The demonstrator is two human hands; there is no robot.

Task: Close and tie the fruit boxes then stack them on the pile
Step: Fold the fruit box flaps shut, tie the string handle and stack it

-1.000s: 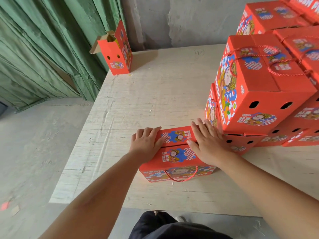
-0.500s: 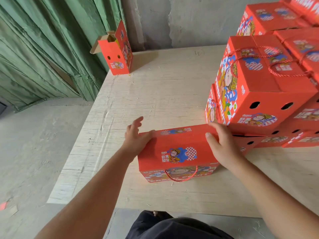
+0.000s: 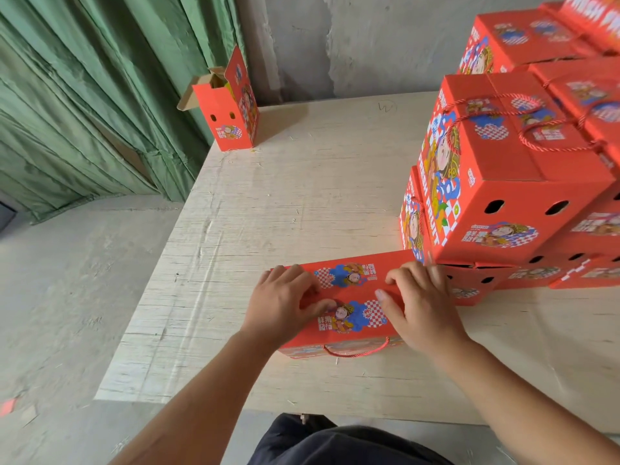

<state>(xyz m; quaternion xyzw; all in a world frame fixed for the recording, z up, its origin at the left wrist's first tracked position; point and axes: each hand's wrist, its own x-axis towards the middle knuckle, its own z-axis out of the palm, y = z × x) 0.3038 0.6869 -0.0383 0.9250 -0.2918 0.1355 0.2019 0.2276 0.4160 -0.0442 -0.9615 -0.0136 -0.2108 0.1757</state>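
Note:
A red fruit box point(image 3: 349, 286) lies on the plywood table point(image 3: 302, 182) just in front of me, its two top flaps folded down and meeting in a seam. My left hand point(image 3: 285, 303) rests on the left part of the lid, its thumb at the seam. My right hand point(image 3: 419, 307) presses on the right part, thumb also at the seam. One red rope handle point(image 3: 355, 352) hangs loose over the box's near side. The pile of closed red boxes point(image 3: 503, 182) rises right beside it, touching its right end.
An open red box point(image 3: 231, 109) with raised flaps stands at the table's far left corner. A green curtain point(image 3: 84, 95) hangs to the left above the concrete floor. The table's left and near edges are close by.
My hands left the sides of the box and came onto its top flaps. The far flap now lies flat against the near one.

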